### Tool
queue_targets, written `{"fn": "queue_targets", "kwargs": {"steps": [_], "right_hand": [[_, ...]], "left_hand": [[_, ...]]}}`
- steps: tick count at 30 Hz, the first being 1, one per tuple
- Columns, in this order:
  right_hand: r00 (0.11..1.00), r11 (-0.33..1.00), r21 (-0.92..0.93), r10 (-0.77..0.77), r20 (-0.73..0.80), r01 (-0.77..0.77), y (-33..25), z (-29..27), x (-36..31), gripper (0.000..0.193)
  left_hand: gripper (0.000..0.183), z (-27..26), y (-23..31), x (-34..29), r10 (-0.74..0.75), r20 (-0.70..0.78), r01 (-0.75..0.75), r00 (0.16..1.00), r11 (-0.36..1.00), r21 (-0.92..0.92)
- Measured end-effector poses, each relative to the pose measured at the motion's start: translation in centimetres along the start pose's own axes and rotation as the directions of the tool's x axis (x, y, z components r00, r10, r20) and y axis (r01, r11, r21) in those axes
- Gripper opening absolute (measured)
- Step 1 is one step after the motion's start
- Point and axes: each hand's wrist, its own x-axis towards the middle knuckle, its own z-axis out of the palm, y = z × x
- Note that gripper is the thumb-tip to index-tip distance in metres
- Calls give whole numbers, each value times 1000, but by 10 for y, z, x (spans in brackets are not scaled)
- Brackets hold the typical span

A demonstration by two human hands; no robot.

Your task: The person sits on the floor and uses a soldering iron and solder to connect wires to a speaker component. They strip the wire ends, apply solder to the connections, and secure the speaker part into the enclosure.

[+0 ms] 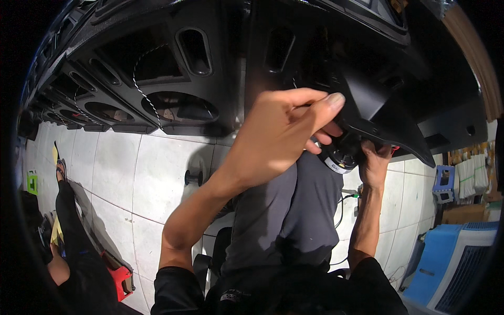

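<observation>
In front of my lap is a black flared speaker horn [362, 97], with a round driver [338, 160] bearing a silvery label at its underside. My right hand [375, 160] is closed at the lower side of the horn, beside the driver; its far fingers are partly hidden. A short bit of red wire [395, 149] shows by that hand. My left hand [286, 131] reaches across to the horn's left edge, thumb and forefinger pinched together. Whatever lies between those fingertips is hidden or too small to name.
Black speaker cabinets [197, 89] with oval and round cutouts line up to the left, twisted wires [137, 79] hanging from them. A person's leg [71, 215] and a red stool [122, 275] are at left. A blue-and-white air cooler [446, 262] stands at right, near stacked packs [472, 176].
</observation>
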Motion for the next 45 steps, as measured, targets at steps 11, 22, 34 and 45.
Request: {"fn": "queue_targets", "kwargs": {"steps": [11, 22, 34, 45], "right_hand": [[977, 977, -209, 85, 198, -43, -14, 38, 25, 19], [975, 998, -64, 37, 218, -24, 2, 26, 18, 19], [975, 996, 85, 6, 224, -26, 9, 27, -2, 12], [962, 986, 103, 101, 254, -131, 15, 49, 21, 35]], "left_hand": [[33, -7, -67, -12, 164, -209, -67, 964, 912, 405], [48, 3, -91, -11, 220, 14, -177, 975, 743, 646], [55, 5, -119, -10, 347, 253, -408, 903, 511, 756], [32, 14, -131, 8, 528, 232, -451, 817, 335, 828]]}}
